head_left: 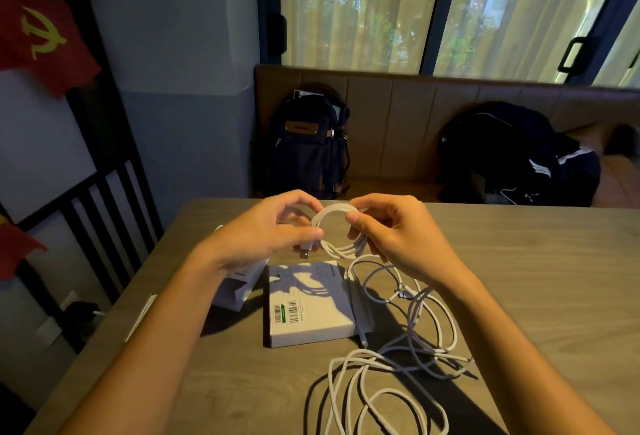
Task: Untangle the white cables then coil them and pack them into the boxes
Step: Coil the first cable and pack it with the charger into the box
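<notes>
Clamped on the coiled white cable (341,250): left grip (266,232) at its 9 o'clock, right grip (398,232) at its 3 o'clock, fingers curled round the loops, above the worktop (536,278). Hanging at the coil's 7 o'clock: plug (304,253). At 6 o'clock, flat on the worktop: white box (311,306). At that box's 9 o'clock, under the left wrist: second box (239,284). At its 4 o'clock: loose white cables (408,348), tangled.

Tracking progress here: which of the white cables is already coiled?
The cable held between the left hand and right hand, wound into a small ring; the other cables sprawl loose on the table.
</notes>
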`<state>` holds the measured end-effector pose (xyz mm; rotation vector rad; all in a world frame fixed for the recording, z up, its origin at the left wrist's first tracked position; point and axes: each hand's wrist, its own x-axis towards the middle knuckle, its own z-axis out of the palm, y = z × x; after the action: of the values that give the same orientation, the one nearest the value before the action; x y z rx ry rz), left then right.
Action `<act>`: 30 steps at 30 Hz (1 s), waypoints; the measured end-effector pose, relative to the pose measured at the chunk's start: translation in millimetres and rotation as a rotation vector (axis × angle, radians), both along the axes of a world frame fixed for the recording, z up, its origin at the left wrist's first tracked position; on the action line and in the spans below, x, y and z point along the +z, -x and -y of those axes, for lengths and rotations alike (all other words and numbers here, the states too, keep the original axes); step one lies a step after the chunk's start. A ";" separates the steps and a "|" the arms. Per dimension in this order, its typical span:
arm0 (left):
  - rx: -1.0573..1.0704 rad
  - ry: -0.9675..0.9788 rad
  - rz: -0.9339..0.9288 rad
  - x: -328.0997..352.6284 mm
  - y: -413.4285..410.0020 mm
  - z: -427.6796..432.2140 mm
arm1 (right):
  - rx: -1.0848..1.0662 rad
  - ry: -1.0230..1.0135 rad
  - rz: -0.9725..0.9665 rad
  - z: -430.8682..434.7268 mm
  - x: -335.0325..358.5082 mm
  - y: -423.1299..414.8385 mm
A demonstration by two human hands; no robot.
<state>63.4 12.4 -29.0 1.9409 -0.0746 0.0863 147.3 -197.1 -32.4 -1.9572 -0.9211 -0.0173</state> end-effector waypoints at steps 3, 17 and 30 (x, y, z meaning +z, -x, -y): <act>-0.013 -0.101 -0.064 -8.9 0.1 3.0 | -0.006 0.113 0.072 0.4 -6.0 -2.1; 0.077 -0.611 -0.138 -63.9 20.6 24.2 | 0.083 0.316 0.299 6.6 -6.9 -0.7; 0.244 -0.612 0.025 -64.7 4.7 29.7 | -0.188 0.073 0.222 23.5 13.6 -9.2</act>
<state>58.7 -17.3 -93.8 2.5547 0.1364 0.2753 156.5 -220.6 -18.9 -2.1350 -0.8861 -0.3189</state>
